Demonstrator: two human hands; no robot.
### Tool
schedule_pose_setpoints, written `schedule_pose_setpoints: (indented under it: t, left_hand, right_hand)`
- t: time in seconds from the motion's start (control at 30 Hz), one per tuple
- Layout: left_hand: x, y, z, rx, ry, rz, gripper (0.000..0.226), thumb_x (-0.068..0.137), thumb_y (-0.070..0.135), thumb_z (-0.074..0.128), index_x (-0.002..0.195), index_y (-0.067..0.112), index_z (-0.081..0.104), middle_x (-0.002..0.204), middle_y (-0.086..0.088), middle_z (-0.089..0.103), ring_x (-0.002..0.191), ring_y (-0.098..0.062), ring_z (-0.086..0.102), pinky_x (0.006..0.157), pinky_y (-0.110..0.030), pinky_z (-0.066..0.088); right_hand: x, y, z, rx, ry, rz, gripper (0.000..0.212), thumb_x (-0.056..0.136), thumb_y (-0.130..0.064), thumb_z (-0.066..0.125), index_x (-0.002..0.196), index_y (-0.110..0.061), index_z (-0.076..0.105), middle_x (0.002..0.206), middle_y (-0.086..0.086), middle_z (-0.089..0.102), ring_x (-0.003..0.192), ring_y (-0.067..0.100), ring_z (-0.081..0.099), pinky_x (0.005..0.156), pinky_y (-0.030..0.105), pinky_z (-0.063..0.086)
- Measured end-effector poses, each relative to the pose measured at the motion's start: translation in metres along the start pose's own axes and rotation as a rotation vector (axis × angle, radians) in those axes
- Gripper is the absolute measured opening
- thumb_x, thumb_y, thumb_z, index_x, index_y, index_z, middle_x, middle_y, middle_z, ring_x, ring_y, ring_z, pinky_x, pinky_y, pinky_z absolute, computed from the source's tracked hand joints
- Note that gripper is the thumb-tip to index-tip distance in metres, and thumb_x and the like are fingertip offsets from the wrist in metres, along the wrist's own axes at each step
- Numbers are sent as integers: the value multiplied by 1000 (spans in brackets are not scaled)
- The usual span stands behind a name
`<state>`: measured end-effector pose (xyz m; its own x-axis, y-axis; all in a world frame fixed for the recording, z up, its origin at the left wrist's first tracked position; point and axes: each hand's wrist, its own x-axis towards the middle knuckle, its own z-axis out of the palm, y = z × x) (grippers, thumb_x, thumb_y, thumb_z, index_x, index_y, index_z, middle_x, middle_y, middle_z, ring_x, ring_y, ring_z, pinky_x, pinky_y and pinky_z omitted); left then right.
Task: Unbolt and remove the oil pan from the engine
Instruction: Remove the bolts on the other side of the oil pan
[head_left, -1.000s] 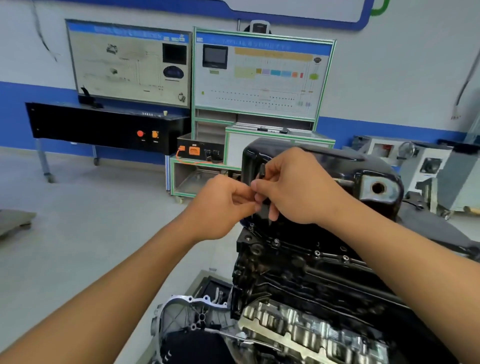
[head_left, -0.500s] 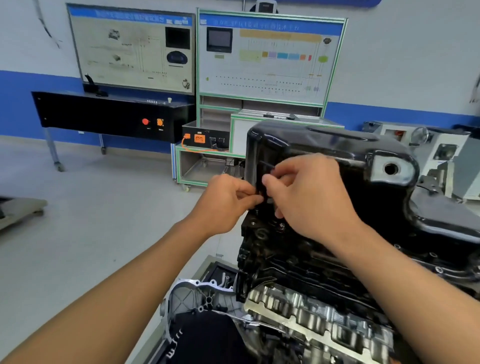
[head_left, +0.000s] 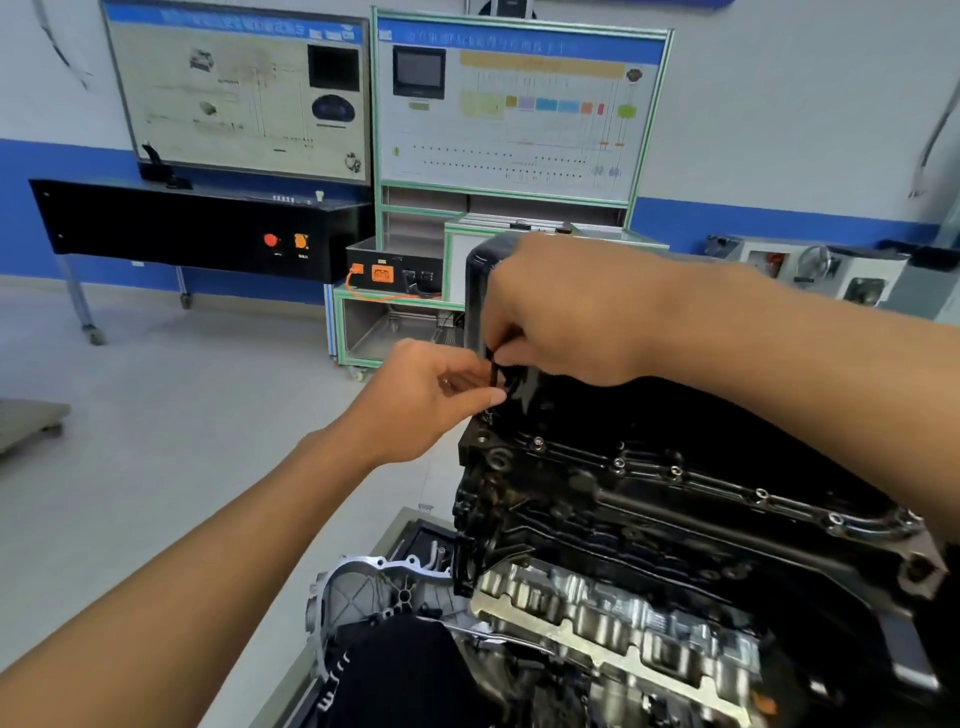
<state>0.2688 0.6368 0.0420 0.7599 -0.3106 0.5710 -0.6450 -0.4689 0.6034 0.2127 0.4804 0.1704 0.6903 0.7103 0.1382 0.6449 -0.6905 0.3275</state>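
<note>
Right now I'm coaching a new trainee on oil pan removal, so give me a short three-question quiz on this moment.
1. True or false: bolts sit along the oil pan flange's near edge.
2. Left hand or right hand: which pinches the small black part? A) left B) right C) both
3. Fill in: the oil pan sits ____ the engine block.
Key: 1 true; 2 C; 3 on top of.

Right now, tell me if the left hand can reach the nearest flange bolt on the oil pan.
Probably yes. The nearest flange bolt sits uncovered just below the left hand, nothing between. But that hand and the right hand pinch a small black part, so it must let go first.
</note>
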Motion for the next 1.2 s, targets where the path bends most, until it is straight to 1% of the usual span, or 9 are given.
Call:
schedule_pose_setpoints:
  t: [0.17,0.27,0.4,0.53,0.63,0.87,0.97,1.07,1.2]
  left_hand:
    - [2,7,-12,-72,-39,28,16,91,8,68,99,19,77,91,18,75,84,-1,69,75,-16,54]
    - [1,5,-10,-55,-23,26,17,91,10,68,92,26,76,75,31,70,70,9,64,66,-6,46]
    - [-2,2,0,-101,116,19,9,87,10,73,86,18,78,70,15,72,59,2,58,62,-15,47]
    - [-2,0,10,-150,209,9,11,83,12,77,79,2,76,64,-11,69,44,-3,45,51,-12,36]
    - [0,-1,15,-153,282,8,13,79,13,81,80,1,77,69,-10,72,48,-5,52,55,-17,42]
    - [0,-1,19,-168,314,37,11,78,11,82,81,3,76,75,-8,74,61,-8,62,62,-18,48]
    - [-3,-1,12,-191,179,18,5,83,6,76,87,3,76,76,-5,73,48,3,53,53,-8,39]
    - [-5,-4,5,-185,43,-3,14,91,4,67,100,5,77,93,3,76,68,8,63,66,-8,47]
    - [-6,-8,7,-204,127,4,15,90,4,68,101,10,77,91,16,75,72,10,64,67,-5,46]
  right_hand:
    - [20,-2,-8,-70,-56,-119,17,80,-11,67,74,-23,77,63,0,62,68,25,64,61,39,55]
    - [26,0,-1,-4,-66,-133,14,81,-13,69,80,-23,79,71,-1,70,69,16,62,68,39,56]
    - [23,8,9,131,133,-113,12,89,-21,68,95,-17,77,96,3,71,85,18,61,81,39,50]
    - [21,7,3,200,224,58,30,92,-38,67,83,-12,77,75,4,70,67,17,58,71,38,53]
    - [24,0,1,188,139,162,42,93,-41,65,64,-11,60,57,8,51,54,15,45,50,31,38]
    - [28,-8,4,-50,-100,94,21,87,-15,66,70,-18,55,64,2,46,79,27,59,54,25,35]
    - [27,-11,1,-138,-83,37,17,81,-10,70,75,-23,61,65,-2,44,70,27,58,49,24,31]
    - [27,-12,-2,-159,-63,-4,16,77,-10,70,68,-22,63,67,-4,46,66,25,56,53,27,35]
    - [26,-7,9,-157,75,-39,17,80,-23,74,97,-24,72,99,-1,56,84,27,60,67,36,48]
